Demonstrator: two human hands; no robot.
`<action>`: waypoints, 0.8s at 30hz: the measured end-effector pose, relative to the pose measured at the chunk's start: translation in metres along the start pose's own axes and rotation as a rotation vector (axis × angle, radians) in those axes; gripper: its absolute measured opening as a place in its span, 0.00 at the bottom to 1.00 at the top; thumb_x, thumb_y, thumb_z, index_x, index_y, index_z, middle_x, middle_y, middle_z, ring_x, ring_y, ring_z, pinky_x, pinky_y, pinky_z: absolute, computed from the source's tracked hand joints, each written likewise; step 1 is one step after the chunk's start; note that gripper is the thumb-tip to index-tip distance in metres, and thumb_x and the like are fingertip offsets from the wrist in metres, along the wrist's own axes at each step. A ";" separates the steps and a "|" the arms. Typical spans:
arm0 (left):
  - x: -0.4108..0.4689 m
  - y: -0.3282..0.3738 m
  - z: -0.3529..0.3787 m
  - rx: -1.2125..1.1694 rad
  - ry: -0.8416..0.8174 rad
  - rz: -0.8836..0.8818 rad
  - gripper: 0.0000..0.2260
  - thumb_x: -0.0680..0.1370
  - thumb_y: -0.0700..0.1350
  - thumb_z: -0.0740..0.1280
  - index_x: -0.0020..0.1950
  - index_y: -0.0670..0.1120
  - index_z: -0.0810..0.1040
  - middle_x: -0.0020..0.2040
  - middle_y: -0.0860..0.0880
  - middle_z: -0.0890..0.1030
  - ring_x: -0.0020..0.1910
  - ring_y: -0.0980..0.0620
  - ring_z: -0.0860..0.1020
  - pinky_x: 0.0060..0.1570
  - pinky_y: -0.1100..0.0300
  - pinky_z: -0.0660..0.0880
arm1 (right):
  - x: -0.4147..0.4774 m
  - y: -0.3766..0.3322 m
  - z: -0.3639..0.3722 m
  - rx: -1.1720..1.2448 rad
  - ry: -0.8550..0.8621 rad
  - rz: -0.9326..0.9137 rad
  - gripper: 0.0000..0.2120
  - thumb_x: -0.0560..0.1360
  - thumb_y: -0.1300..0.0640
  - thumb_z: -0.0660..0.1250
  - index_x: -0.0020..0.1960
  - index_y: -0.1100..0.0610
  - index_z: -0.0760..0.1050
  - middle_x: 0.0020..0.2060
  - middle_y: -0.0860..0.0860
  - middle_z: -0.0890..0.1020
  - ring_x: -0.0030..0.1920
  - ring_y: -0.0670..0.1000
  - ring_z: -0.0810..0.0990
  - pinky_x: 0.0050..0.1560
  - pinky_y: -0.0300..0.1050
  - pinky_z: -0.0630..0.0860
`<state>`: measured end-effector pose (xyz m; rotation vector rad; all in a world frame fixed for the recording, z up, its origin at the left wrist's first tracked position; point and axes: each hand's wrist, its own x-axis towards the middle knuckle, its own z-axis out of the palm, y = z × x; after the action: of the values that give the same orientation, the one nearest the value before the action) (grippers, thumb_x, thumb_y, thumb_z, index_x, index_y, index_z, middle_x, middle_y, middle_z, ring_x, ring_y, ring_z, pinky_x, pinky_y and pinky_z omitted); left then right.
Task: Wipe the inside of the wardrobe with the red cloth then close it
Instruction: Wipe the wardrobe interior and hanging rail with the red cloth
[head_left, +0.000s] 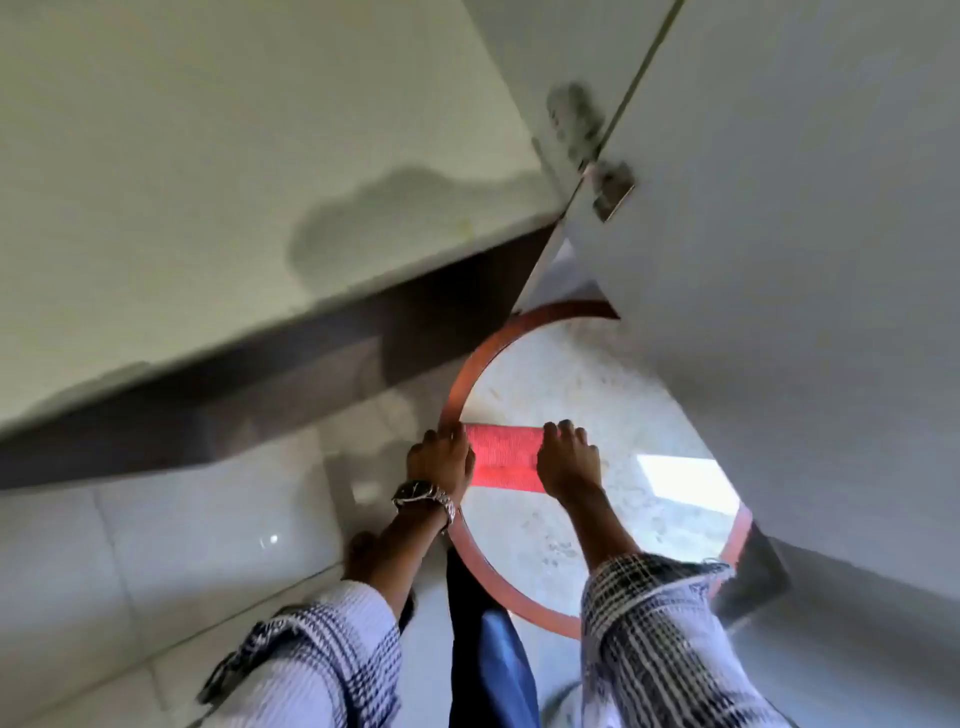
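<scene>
The red cloth (503, 457) lies folded into a flat strip on a round marble-topped table (561, 384) with an orange-brown rim. My left hand (440, 460), with a metal watch on its wrist, grips the cloth's left end at the table's rim. My right hand (569, 462) holds the cloth's right end, fingers curled over it. The white wardrobe door (789, 249) hangs above the table at the right, its metal hinge (613, 188) near the top. A white wardrobe panel (234, 171) with a dark damp patch fills the upper left.
A dark brown band (270, 374) runs under the white panel. Glossy pale floor tiles (171, 551) spread at lower left, with my foot (363, 551) on them. The door's lower edge overhangs the table's right side.
</scene>
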<state>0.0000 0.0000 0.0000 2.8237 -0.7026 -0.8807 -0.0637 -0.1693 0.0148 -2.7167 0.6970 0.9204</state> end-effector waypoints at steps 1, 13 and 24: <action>0.011 0.000 0.013 -0.027 0.007 -0.056 0.16 0.85 0.50 0.56 0.69 0.44 0.69 0.63 0.44 0.77 0.58 0.42 0.78 0.50 0.49 0.78 | 0.018 0.005 0.009 0.004 0.000 -0.001 0.18 0.82 0.61 0.58 0.71 0.58 0.69 0.69 0.57 0.72 0.67 0.61 0.71 0.62 0.57 0.74; 0.033 0.010 0.056 -0.527 -0.087 -0.497 0.23 0.85 0.42 0.60 0.80 0.42 0.60 0.77 0.39 0.65 0.75 0.40 0.68 0.73 0.49 0.68 | 0.027 0.008 0.033 -0.166 0.108 -0.269 0.13 0.73 0.57 0.71 0.56 0.60 0.79 0.50 0.60 0.81 0.52 0.63 0.80 0.53 0.55 0.76; -0.136 -0.052 -0.247 -0.664 0.999 -0.415 0.06 0.83 0.38 0.62 0.54 0.37 0.76 0.49 0.42 0.78 0.48 0.47 0.75 0.50 0.47 0.77 | -0.086 -0.184 -0.276 -0.052 0.892 -0.781 0.06 0.74 0.53 0.64 0.49 0.54 0.75 0.45 0.52 0.79 0.45 0.58 0.77 0.54 0.57 0.71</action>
<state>0.0607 0.0985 0.2625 2.3258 0.2741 0.3021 0.1106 -0.0654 0.2905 -2.9423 -0.3311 -0.4714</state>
